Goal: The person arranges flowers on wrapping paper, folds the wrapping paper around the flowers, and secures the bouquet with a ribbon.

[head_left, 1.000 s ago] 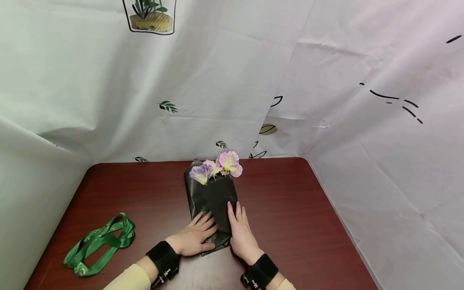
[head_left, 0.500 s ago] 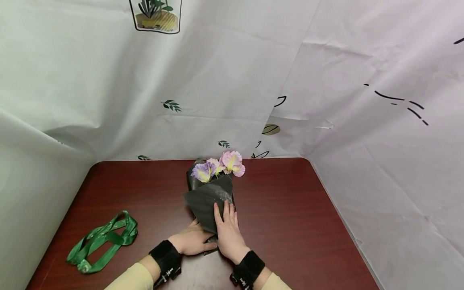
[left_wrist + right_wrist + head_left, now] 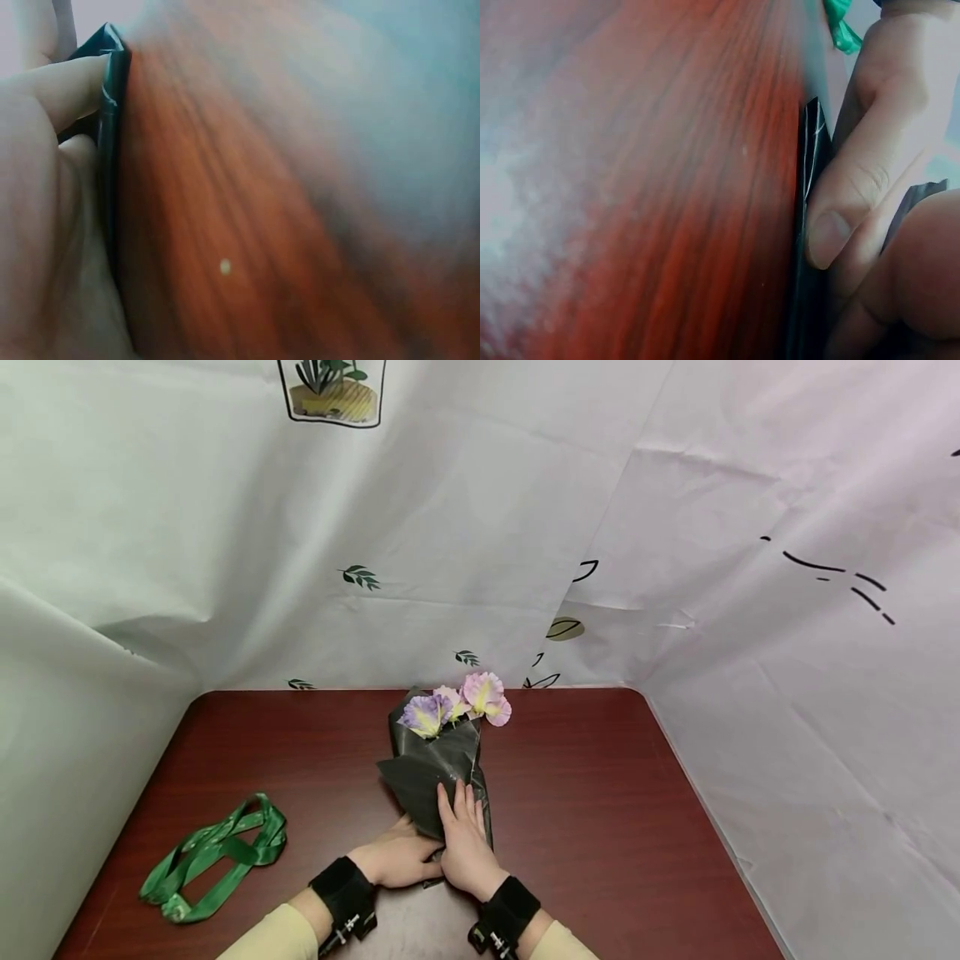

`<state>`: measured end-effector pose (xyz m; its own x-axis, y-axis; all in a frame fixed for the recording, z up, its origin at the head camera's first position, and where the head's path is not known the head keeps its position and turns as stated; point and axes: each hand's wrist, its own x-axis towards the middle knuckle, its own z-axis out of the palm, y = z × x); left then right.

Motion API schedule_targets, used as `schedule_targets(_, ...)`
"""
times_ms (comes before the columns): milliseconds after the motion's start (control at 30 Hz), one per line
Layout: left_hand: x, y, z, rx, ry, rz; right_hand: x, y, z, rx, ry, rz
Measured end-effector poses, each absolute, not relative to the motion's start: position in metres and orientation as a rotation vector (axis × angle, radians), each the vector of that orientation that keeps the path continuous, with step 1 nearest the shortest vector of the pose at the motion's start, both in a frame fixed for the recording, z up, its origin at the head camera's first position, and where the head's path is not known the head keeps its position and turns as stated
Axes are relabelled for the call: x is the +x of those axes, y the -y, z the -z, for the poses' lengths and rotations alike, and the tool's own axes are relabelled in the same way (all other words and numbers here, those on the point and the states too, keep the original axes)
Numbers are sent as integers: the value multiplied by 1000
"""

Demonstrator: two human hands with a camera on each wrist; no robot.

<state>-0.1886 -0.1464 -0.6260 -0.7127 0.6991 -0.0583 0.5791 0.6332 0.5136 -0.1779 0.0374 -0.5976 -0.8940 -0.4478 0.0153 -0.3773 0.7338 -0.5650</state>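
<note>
A small bouquet of purple flowers (image 3: pixel 425 714) and pink flowers (image 3: pixel 487 695) lies on the table in black wrapping paper (image 3: pixel 442 752), blooms toward the back. A flap (image 3: pixel 408 785) of that paper is folded over to the left. My left hand (image 3: pixel 393 857) rests at the lower left of the wrapper, its fingers mostly hidden under the flap. Its thumb (image 3: pixel 831 232) touches the paper's bottom edge in the right wrist view. With extended fingers, my right hand (image 3: pixel 468 852) presses on the flap's right side, close beside the left hand.
A loosely looped green ribbon (image 3: pixel 187 856) lies on the left of the dark red wooden table (image 3: pixel 600 810). Behind and along the sides hangs a white printed cloth (image 3: pixel 465 527), close to the table's edges.
My right hand has moved left from the wrapper's right edge, and a paper flap is now folded leftward over the left hand's fingers. The left hand stays in about the same place.
</note>
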Motion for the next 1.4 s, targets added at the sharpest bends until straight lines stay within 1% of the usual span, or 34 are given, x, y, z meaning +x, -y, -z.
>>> schedule_targets(133,-192,149,629,1066,-2563,-782,-180,-40,600,-637,-2753,984)
schedule_targets(267,-194,152,623,1049,-2526,-783,-183,-41,602,-631,-2711,1060)
schedule_targets(400,-193,152,617,1038,-2526,-751,-185,-39,604,-643,-2708,1073)
schedule_targets(533,-191,153,616,1036,-2516,-817,-185,-39,608,-647,-2703,1051)
schedule_targets(667,-191,164,610,1063,-2537,-781,-184,-42,608,-659,-2664,1083)
schedule_targets(767,-194,182,605,1139,-2656,-789,-184,-43,607,-657,-2646,1100)
schedule_targets(900,-203,202,597,1294,-2970,-953,-185,-41,608,-619,-2654,1109)
schedule_targets(967,-207,203,593,1357,-3115,-1010,-185,-40,611,-594,-2654,1124)
schedule_targets(1067,-209,193,589,1406,-3199,-966,-185,-38,615,-574,-2652,1167)
schedule_targets(1267,-199,162,599,1219,-2973,-815,-188,-40,612,-580,-2558,1257)
schedule_targets(1400,-192,156,616,1110,-2842,-789,-192,-50,604,-560,-2465,1272)
